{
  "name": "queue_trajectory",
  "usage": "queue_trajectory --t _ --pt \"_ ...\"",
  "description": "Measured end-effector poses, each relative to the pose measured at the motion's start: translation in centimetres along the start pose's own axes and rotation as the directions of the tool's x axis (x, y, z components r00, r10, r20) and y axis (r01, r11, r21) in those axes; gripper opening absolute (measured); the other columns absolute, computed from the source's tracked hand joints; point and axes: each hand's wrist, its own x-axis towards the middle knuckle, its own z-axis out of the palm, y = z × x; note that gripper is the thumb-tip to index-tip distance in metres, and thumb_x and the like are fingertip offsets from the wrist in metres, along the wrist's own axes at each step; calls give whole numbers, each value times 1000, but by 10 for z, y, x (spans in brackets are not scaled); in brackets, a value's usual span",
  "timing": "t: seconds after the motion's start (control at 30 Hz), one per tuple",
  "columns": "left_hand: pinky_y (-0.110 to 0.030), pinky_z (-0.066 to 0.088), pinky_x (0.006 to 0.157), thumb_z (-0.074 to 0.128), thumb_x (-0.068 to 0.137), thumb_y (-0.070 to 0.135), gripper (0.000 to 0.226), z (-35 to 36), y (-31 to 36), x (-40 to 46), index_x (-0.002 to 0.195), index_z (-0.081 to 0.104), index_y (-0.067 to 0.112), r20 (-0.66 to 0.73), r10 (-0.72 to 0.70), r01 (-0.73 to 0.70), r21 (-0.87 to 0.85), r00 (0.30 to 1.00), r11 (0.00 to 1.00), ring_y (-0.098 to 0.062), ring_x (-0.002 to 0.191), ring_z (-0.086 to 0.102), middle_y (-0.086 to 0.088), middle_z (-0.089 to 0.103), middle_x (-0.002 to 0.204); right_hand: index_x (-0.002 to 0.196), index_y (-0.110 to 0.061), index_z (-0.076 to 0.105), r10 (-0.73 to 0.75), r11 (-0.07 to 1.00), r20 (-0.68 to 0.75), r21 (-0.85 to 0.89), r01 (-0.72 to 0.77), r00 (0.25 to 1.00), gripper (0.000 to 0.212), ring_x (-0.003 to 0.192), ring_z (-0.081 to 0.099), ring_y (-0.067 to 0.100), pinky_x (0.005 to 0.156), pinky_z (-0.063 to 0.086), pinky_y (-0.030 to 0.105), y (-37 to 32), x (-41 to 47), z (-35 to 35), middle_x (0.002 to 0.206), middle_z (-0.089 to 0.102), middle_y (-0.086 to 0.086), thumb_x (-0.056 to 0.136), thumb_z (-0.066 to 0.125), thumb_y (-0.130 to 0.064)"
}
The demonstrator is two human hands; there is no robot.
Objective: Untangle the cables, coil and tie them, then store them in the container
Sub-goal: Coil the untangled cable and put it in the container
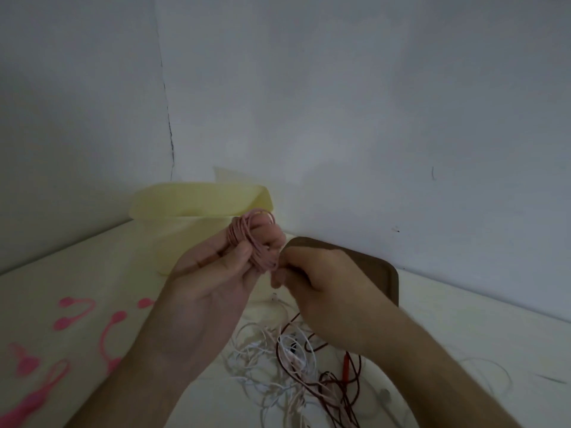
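The left hand [213, 273] holds a pink cable coil [251, 239] wound round its fingers; the right hand [312, 279] pinches the coil's end.

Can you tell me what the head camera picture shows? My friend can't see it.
Two hands hold a pink cable coil: the left hand has it wound round its fingers, the right hand pinches its end. Below lies a tangle of cables, behind stands a yellow container, and pink ties lie left.

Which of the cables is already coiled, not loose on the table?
The pink cable, wound around the left hand fingers; the white and dark red ones lie tangled below.
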Motion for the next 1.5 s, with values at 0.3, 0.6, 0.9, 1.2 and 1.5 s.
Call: queue_trajectory --t 0.3,0.6,0.9,1.2,1.5 --pt "-32 45 106 51 68 -6 75 -1 -8 -2 137 58 22 -33 9 13 591 999 807 -10 129 64 4 75 129 88 -25 64 -96 971 0 -219 94 995 20 73 61 23 67 55 49 -14 -4 11 80 63 -3 102 49 -28" --pt "-61 55 95 68 79 14 29 -2 -9 -1 106 70 25 57 -77 -1 811 995 584 -27 103 72 -4 75 103 86 -19 72 -223 966 -186 -170 192 957 12 73 57 13 62 54 40 -19 -6 7 85 61 -6 91 62 -21" --pt "-15 52 69 61 97 -4 10 6 -11 -2 92 67 3 82 -221 118 643 972 756 -2 75 67 9 71 76 98 -26 67 -162 986 -303 -22 163 939 16 90 62 6 73 50 17 -13 -2 0 97 60 -13 89 80 -21" --pt "-24 49 70 59 85 7 21 11 0 -6 75 75 15 116 -365 244 557 924 794 -13 70 60 -4 63 70 102 -24 69 35 936 46 349 -49 998 10 64 78 19 68 65 51 -16 -7 -7 78 77 8 108 60 -23" --pt "-37 60 74 66 75 3 17 -5 -4 -2 85 77 -5 -66 -357 330 564 932 757 -31 80 71 -31 72 86 99 -26 66 -24 979 -114 200 47 993 10 66 68 18 62 55 42 -10 -5 7 72 71 -1 106 63 -32"
